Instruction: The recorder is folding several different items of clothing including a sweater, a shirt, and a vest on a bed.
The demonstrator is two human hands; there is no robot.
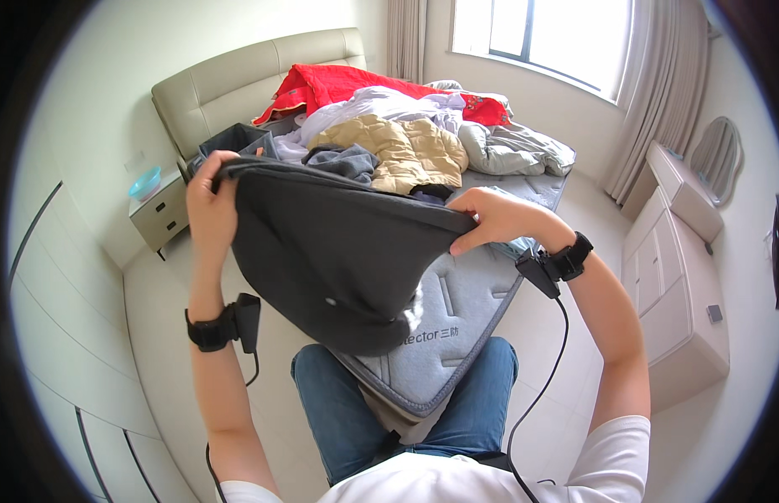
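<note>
A dark grey garment (pixel 331 251) hangs between my two hands above the near end of the bed; its exact kind does not show. Closed on its upper left corner is my left hand (pixel 212 205). My right hand (pixel 507 218) pinches the upper right corner between thumb and fingers. The top edge stretches almost straight from hand to hand, while the lower part sags in a rounded bulge over my knees. A small white patch shows at its lower right edge. Behind it, a tan quilted jacket (pixel 389 151) and a grey-blue cloth (pixel 343 162) lie in a heap.
On the grey mattress (pixel 448 335) lie a red quilt (pixel 339 84), white bedding (pixel 373 105) and a grey quilt (pixel 515 151). A dark fabric box (pixel 234 138) stands at its left. A nightstand (pixel 160 214) carries a blue bowl (pixel 145 182). Pale drawers (pixel 666 277) line the right wall.
</note>
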